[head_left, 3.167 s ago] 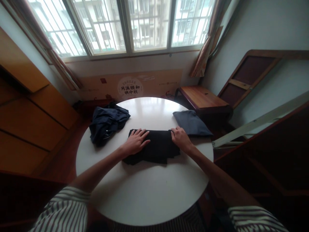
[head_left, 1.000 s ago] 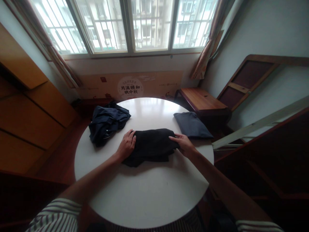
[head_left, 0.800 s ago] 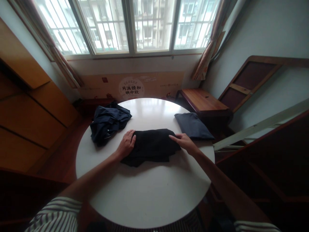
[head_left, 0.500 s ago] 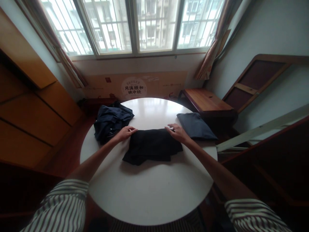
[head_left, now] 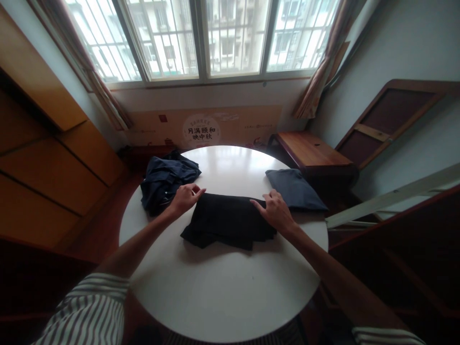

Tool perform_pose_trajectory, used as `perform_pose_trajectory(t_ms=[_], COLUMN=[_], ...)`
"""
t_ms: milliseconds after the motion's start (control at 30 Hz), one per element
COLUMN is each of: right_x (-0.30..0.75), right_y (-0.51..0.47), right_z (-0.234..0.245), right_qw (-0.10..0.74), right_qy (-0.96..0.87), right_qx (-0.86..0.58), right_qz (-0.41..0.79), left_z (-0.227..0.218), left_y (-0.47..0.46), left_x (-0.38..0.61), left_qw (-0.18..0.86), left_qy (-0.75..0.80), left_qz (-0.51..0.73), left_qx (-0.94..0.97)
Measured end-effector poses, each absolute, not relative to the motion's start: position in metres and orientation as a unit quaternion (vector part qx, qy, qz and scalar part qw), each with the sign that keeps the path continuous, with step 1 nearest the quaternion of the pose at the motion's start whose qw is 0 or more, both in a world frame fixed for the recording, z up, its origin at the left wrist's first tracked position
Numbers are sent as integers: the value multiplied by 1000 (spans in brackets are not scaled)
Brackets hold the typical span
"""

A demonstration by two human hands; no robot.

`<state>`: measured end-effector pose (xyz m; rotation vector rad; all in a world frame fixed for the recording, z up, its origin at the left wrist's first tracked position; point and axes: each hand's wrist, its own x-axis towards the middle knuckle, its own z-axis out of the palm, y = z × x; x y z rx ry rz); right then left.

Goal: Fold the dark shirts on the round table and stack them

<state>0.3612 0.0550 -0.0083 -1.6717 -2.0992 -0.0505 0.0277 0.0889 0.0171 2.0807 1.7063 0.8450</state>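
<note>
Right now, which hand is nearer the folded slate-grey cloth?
Right hand: it is just beside the folded slate-grey cloth, on the end of the black cloth. The left hand is farther away, past the black cloth.

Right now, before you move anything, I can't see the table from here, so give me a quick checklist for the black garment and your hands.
Black garment lying smooth, edges even: not ok, its lower edge is ragged.
Right hand on the garment's upper right edge: ok.
Left hand holding the upper left corner: cannot tell.
Navy garment apart from the black one: ok, though crumpled.
Grey garment folded on the white round table: ok.
</note>
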Motion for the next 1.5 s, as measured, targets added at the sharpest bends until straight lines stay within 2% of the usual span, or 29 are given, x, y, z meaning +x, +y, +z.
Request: perform_pose_trajectory(t_ms=[67,200,300,400,467,533,600,667,800,867,1000,1200,1267,1333,1400,1500], right_x=[361,362,368,373,375,375,376,379,384,385,384,388,391,394,396,394], right_y=[48,44,48,49,47,43,39,32,14,5,-7,-9,-9,-10,-12,-17], right_z=[-2,3,-1,-10,-14,-14,-9,-1,13,16,18,18,16,13,10,10], right_qw=[209,195,270,370,416,426,402,363,303,280,261,297,306,276,228,170], right_qy=[-742,-726,-713,-641,-562,-499,-488,-544,-717,-754,-760,-660,-642,-647,-690,-803], right_qx=[-637,-650,-614,-570,-549,-548,-552,-549,-551,-544,-524,-504,-499,-493,-489,-486], right_qz=[-17,107,203,358,457,518,544,521,301,240,282,472,495,512,483,301], left_z=[24,21,12,6,2,-1,-4,-5,-1,3,12,17,16,15,14,13], left_y=[76,63,66,70,70,70,71,71,67,61,50,47,48,50,52,59], left_x=[31,36,34,29,27,26,25,22,14,13,15,10,4,-2,-7,-8], left_qw=[165,183,244,323,330,318,321,340,339,331,349,548,581,594,591,545], left_qy=[608,618,589,566,573,591,599,593,588,585,571,541,546,555,555,566], left_qz=[252,205,242,300,330,339,340,342,296,252,225,264,263,223,163,135], left_qx=[735,737,731,697,674,659,650,645,672,696,708,581,544,538,562,604])
